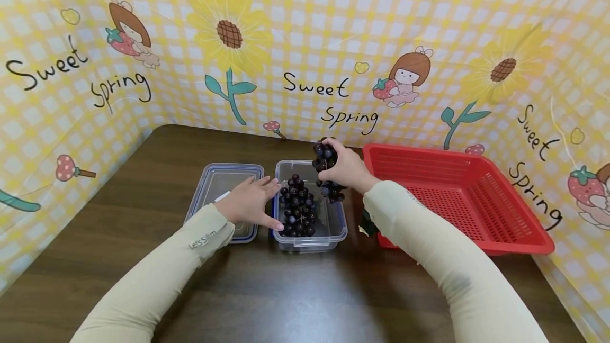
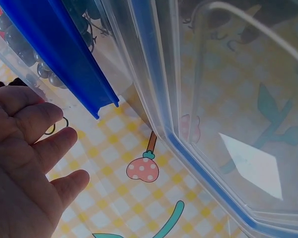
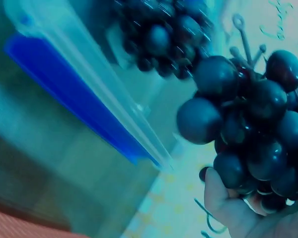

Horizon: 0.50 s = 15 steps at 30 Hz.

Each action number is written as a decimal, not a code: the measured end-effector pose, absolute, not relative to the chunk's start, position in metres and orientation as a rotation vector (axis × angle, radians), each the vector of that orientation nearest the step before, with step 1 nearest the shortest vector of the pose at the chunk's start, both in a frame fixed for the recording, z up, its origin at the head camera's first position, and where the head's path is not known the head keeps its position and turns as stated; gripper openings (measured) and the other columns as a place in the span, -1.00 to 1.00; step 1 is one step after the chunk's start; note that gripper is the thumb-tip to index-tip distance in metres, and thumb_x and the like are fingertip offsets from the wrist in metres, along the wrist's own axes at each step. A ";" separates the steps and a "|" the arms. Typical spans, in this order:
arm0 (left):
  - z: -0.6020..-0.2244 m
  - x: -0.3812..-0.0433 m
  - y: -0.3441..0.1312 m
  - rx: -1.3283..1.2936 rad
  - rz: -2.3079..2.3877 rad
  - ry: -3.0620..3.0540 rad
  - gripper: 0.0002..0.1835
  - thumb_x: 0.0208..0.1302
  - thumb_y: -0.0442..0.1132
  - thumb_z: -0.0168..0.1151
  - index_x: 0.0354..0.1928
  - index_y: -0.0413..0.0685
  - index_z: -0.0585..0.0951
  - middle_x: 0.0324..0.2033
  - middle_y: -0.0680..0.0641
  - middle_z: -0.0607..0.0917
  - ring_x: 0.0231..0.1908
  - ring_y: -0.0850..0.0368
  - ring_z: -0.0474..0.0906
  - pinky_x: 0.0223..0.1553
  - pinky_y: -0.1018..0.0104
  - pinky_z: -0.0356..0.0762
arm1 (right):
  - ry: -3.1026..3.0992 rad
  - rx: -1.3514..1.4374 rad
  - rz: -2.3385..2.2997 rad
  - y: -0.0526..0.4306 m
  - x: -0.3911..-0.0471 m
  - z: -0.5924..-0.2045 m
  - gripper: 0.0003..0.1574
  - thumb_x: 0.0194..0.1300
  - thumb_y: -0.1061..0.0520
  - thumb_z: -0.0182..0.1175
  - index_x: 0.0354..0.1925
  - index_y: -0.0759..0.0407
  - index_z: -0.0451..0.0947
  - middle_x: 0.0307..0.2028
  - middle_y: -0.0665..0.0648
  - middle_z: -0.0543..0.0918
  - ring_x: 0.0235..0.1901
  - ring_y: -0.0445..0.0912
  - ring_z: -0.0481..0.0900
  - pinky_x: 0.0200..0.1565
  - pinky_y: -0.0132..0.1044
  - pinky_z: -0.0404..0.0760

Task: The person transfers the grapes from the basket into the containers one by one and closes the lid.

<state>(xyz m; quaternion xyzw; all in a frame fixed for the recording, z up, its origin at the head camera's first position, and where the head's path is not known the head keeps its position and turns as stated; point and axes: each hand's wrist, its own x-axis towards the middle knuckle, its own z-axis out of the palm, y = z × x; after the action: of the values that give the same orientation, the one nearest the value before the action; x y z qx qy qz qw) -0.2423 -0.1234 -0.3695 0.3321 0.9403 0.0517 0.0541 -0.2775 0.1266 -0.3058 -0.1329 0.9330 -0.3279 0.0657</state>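
My right hand (image 1: pixel 347 165) grips a bunch of dark grapes (image 1: pixel 326 156) over the right side of a clear plastic container (image 1: pixel 329 226). In the right wrist view the held grapes (image 3: pixel 258 124) fill the right side, stem end up, with fingers beneath them. Another bunch of grapes (image 1: pixel 297 208) lies inside the container, along its left half. My left hand (image 1: pixel 250 201) is spread at the container's left edge and holds nothing. A blue clip flap (image 2: pixel 64 54) of the container shows beside that hand in the left wrist view.
Left of the container lies a clear lid with a blue seal (image 1: pixel 205 189), partly under the left hand. A red perforated basket (image 1: pixel 448 205) stands on the right, with a small dark object (image 1: pixel 367 224) by its near left corner. Behind the brown table (image 1: pixel 119 200) hangs a checked cloth (image 1: pixel 295 25).
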 end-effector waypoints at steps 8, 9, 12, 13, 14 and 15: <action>-0.370 -0.241 -0.123 0.990 0.138 2.854 0.09 0.00 0.42 0.23 0.35 -0.32 0.30 0.36 -0.28 0.25 0.37 -0.25 0.10 0.32 -0.24 -0.01 | 2.761 -0.297 -1.110 0.112 -0.255 -0.332 -0.01 0.02 0.13 0.37 0.38 -0.08 0.18 -0.02 0.27 0.52 -0.37 0.03 0.47 -0.41 -0.23 0.47; -0.370 -0.241 -0.123 0.989 0.137 2.853 0.09 0.00 0.42 0.23 0.35 -0.32 0.30 0.36 -0.28 0.25 0.37 -0.25 0.10 0.32 -0.24 -0.02 | 2.751 -0.284 -1.133 0.111 -0.253 -0.335 -0.02 0.02 0.14 0.37 0.38 -0.07 0.19 -0.03 0.26 0.53 -0.41 0.03 0.47 -0.43 -0.23 0.47; -0.370 -0.242 -0.122 0.991 0.129 2.855 0.09 0.01 0.42 0.23 0.36 -0.31 0.29 0.37 -0.28 0.24 0.37 -0.25 0.10 0.32 -0.24 -0.02 | 2.738 -0.266 -1.177 0.109 -0.250 -0.341 -0.04 0.03 0.15 0.37 0.37 -0.05 0.20 -0.06 0.26 0.54 -0.49 -0.01 0.44 -0.49 -0.26 0.47; -0.370 -0.242 -0.122 0.989 0.127 2.855 0.09 0.01 0.42 0.23 0.36 -0.31 0.29 0.37 -0.27 0.24 0.37 -0.25 0.10 0.32 -0.23 -0.02 | 2.732 -0.266 -1.187 0.109 -0.249 -0.342 -0.04 0.03 0.15 0.37 0.37 -0.05 0.20 -0.06 0.27 0.53 -0.53 -0.02 0.42 -0.52 -0.26 0.46; -0.370 -0.242 -0.122 0.988 0.128 2.855 0.09 0.00 0.42 0.23 0.36 -0.31 0.29 0.37 -0.27 0.24 0.37 -0.25 0.10 0.32 -0.24 -0.02 | 2.724 -0.267 -1.197 0.109 -0.248 -0.343 -0.04 0.03 0.15 0.36 0.37 -0.05 0.20 -0.06 0.28 0.53 -0.57 -0.03 0.41 -0.56 -0.26 0.48; -0.370 -0.243 -0.122 0.989 0.128 2.855 0.09 0.01 0.42 0.23 0.36 -0.31 0.29 0.37 -0.27 0.23 0.37 -0.25 0.10 0.32 -0.24 -0.02 | 2.716 -0.266 -1.202 0.108 -0.247 -0.344 -0.04 0.04 0.15 0.36 0.38 -0.05 0.19 -0.06 0.29 0.53 -0.61 -0.04 0.40 -0.58 -0.24 0.51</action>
<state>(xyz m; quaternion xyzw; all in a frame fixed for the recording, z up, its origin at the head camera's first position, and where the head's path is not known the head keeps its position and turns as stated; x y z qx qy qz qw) -0.2428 -0.1220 -0.3701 0.3265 0.9424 0.0423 0.0588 -0.2467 0.1084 -0.3442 -0.0891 0.9079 -0.4017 0.0797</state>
